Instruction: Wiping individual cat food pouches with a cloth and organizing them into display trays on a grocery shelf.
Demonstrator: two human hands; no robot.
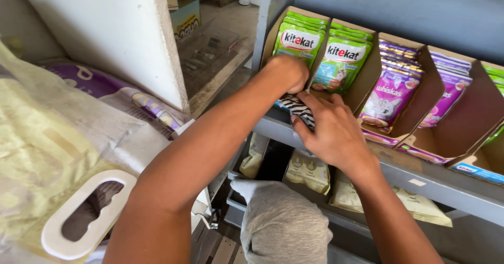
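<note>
left hand (286, 72) curled in fist at front of cardboard box (273, 30) of green pouches (298, 41) on grey shelf (420, 177). right hand (328, 130), fingers (310, 104) pressed together, clamps striped pouch (298, 108) at shelf edge, just below box. purple pouches (391, 91) in box alongside.

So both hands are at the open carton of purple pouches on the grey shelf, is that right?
Not quite. The head view shows both the left hand and the right hand at the open carton of green pouches on the grey shelf. The purple pouches sit in a carton further right, untouched.
</note>
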